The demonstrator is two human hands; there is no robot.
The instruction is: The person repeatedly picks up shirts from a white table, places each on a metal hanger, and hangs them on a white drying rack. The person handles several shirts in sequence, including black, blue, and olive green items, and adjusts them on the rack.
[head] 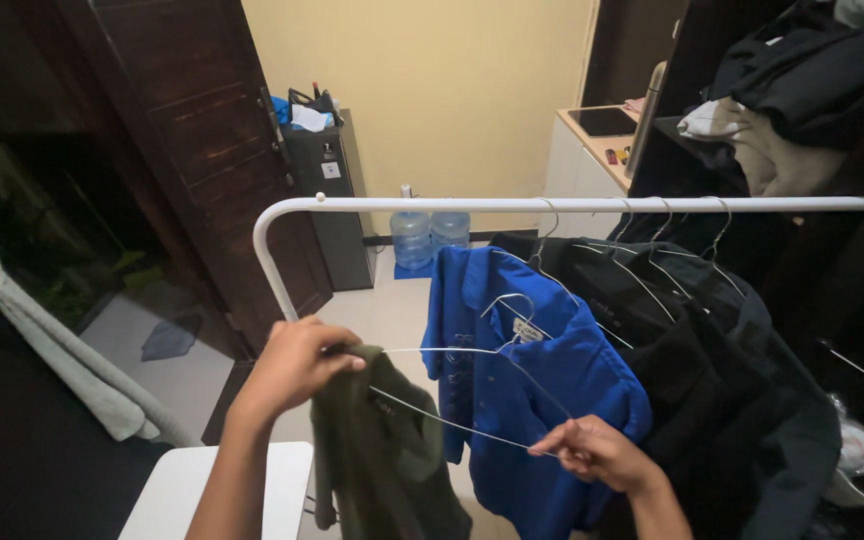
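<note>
1. While the left hand (297,368) is clamped on a bunched edge of the dark olive garment (377,455), the cloth hangs slack below the fist, so its weight drops straight down and one end of the wire hanger (472,385) can sit inside the fabric.
2. At the hanger's opposite end, the right hand (597,455) is pinched shut on the lower wire, with fingers curled round the thin rod; held this way, the frame stays level and taut between the two hands.
3. Between the hands and the rail, the hanger's hook (512,303) points up and away, lying in front of the blue shirt (532,400); it is not on the rail.
4. Above both hands runs the white clothes rail (572,204), curving down at its left corner; the olive garment is held below it and left of the hung clothes.
5. On the rail hang the blue shirt and, to its right, dark garments (722,400) on their own wire hangers, packed close so the rail's left stretch is bare.
6. Behind the rail stand two water bottles (430,236) on the floor by the yellow wall, well apart from the hands.
</note>
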